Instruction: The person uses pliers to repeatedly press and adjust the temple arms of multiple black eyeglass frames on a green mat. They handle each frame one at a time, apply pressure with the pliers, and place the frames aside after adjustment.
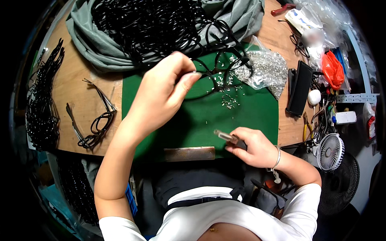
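My left hand (165, 82) is raised above the green mat (249, 116), thumb and fingers pinched on a black eyeglass frame (209, 93). The frame's rims and temples stretch right over small silver metal pieces (229, 101) scattered on the mat. Lower right, my right hand (254, 147) is closed around a small tool, apparently pliers (225, 136), with a metal nose pointing up and left. Its handles are mostly hidden in my palm. The pliers are apart from the frame. A metal strip (189, 154) lies at the mat's near edge.
A large heap of black frames (152, 28) lies on grey cloth (96, 48) at the back. A clear bag (265, 68) of silver pieces sits right of centre. More frames (98, 124) rest at left. A black case (299, 88) and a white fan (330, 152) stand at right.
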Available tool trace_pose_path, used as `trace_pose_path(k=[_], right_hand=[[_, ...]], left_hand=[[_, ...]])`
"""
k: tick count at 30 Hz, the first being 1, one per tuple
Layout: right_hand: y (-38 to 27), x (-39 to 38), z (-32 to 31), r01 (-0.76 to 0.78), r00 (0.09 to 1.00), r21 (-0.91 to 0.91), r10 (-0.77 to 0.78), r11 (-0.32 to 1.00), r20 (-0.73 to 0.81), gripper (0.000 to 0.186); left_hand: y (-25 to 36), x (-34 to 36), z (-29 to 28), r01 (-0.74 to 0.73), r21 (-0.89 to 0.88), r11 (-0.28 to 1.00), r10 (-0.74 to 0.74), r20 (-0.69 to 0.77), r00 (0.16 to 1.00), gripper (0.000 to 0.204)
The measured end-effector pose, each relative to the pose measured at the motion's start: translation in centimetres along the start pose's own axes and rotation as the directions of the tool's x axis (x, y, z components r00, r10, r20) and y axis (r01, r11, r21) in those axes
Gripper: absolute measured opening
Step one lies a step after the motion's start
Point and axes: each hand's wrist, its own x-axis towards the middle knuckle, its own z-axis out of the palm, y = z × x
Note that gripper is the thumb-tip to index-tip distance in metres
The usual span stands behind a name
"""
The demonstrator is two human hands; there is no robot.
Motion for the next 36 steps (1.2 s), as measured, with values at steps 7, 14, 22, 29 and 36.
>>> trace_pose_path(k=[7, 14, 22, 29, 36], right_hand=[[1.4, 3.6, 1.0, 0.151, 0.967, -0.264, -0.198, 0.952, -0.160, 0.018], [0.7, 5.0, 2.4, 0.026, 0.987, -0.441, -0.092, 0.897, -0.130, 0.014], [0.2, 5.1, 1.6, -0.004, 0.995, -0.274, -0.023, 0.962, -0.095, 0.015], [0.0, 5.2, 3.4, 0.055, 0.980, -0.592, -0.157, 0.804, -0.122, 0.014], [-4.1, 2.6, 1.9, 0.160, 0.973, 0.244, -0.110, 0.957, -0.204, 0.022]], left_hand=[[6.4, -4.1, -3.6, 0.188, -0.895, 0.405, -0.305, 0.062, 0.950, 0.028], [7.8, -11.8, -1.8, 0.057, -0.928, 0.369, -0.592, -0.187, 0.783, 0.074], [4.6, -12.7, 2.6, 0.085, -0.807, 0.584, -0.285, -0.106, 0.952, 0.101], [3.1, -12.2, 5.6, 0.058, -0.487, 0.871, -0.191, -0.228, 0.955, 0.090], [4.2, -11.2, 6.6, 0.025, -0.410, 0.912, -0.190, -0.366, 0.911, 0.085]])
